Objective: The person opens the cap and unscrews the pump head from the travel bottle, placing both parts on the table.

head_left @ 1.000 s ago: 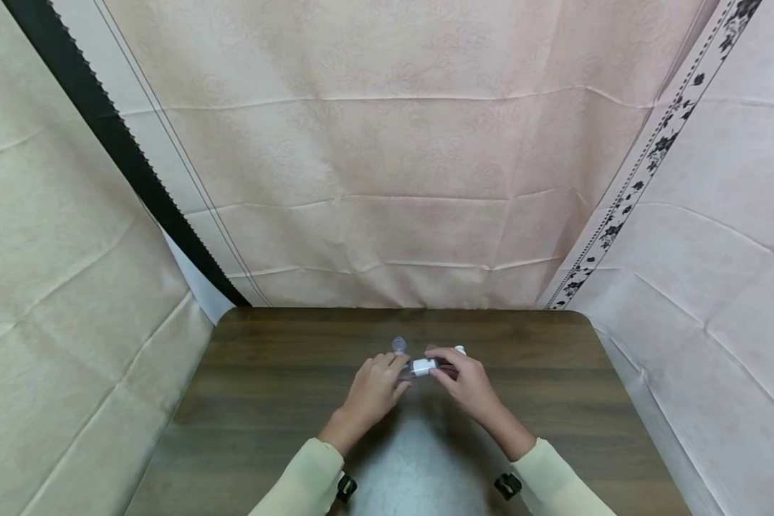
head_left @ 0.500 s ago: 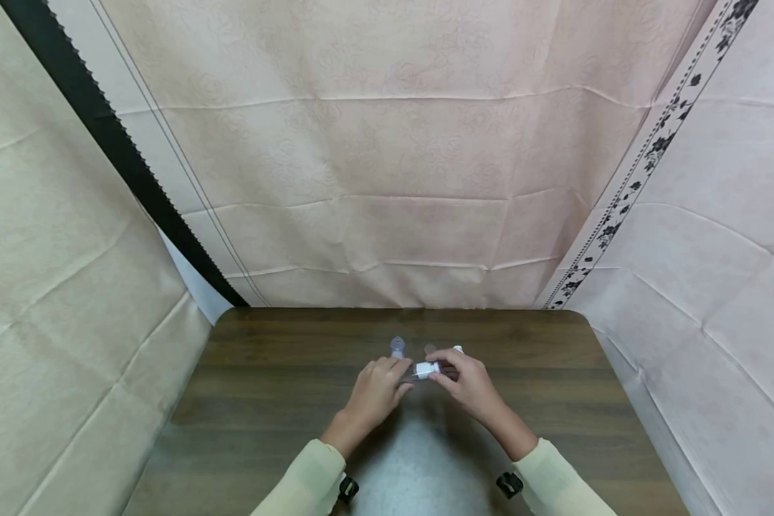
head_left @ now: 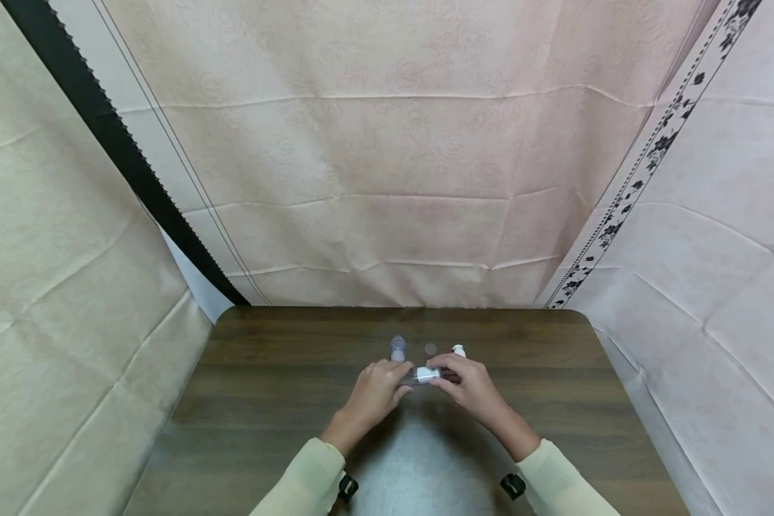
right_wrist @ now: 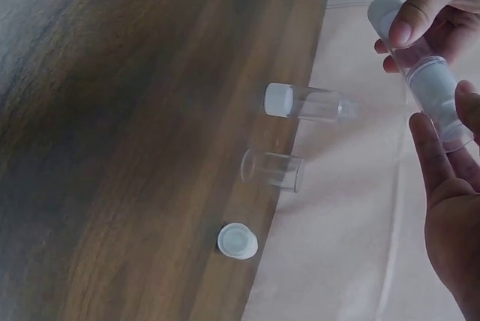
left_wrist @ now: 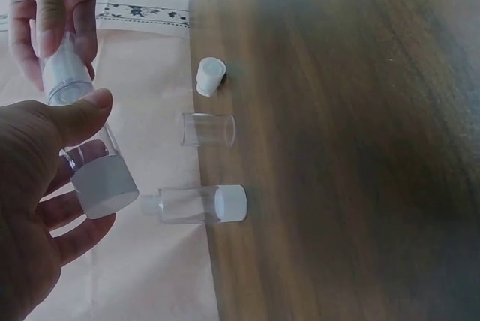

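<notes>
Both hands hold one clear plastic bottle [head_left: 428,375] tilted nearly flat above the table. My left hand [head_left: 375,390] grips its clear body near the white base [left_wrist: 105,187], thumb across the side. At the other end, my right hand [head_left: 469,383] pinches the part with a white collar [right_wrist: 435,90] between thumb and fingers. Beyond the hands, a second clear bottle [left_wrist: 186,205] with a white base stands on the table. Beside it are a clear cylindrical cap [right_wrist: 274,169] and a small white pump top [left_wrist: 211,75].
The brown wooden table [head_left: 284,401] ends at a straight far edge with rounded corners. Pale cloth sheets [head_left: 387,158] hang behind it and at both sides. The loose parts stand in a row between the hands and the far edge.
The held bottle and both hands have come slightly lower and nearer, so more of the standing bottle, clear cap and white pump top shows. The grip of both hands stays the same.
</notes>
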`<state>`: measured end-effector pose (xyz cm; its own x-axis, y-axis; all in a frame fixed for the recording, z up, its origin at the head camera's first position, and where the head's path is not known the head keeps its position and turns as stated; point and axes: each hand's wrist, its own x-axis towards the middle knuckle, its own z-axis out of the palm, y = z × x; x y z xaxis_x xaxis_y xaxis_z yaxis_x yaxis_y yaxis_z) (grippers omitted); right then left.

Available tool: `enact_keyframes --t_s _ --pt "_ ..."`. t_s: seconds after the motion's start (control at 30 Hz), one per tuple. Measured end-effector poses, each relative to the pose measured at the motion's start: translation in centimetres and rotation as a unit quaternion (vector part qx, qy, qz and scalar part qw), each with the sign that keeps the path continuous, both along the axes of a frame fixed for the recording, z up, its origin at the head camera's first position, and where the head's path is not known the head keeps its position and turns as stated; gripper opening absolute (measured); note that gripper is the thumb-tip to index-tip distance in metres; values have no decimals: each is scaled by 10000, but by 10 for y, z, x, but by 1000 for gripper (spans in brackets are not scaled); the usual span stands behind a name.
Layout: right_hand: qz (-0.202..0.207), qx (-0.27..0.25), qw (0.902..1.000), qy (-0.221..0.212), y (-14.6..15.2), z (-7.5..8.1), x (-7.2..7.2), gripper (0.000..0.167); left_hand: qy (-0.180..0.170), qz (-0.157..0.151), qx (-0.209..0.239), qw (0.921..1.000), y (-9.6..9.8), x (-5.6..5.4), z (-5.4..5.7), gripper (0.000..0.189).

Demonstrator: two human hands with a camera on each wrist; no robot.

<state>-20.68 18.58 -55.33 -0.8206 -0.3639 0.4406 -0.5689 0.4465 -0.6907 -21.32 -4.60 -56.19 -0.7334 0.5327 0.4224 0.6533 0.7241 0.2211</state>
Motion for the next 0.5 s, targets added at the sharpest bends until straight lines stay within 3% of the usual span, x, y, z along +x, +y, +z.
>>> enact_keyframes --t_s 0.27,0.5 --pt "142 62 9997 174 1 0 -1 26 -210 -49 80 9997 -2 -3 -2 36" --pt "184 120 9997 64 0 1 -2 26 -312 -58 113 9994 -4 -4 1 38"
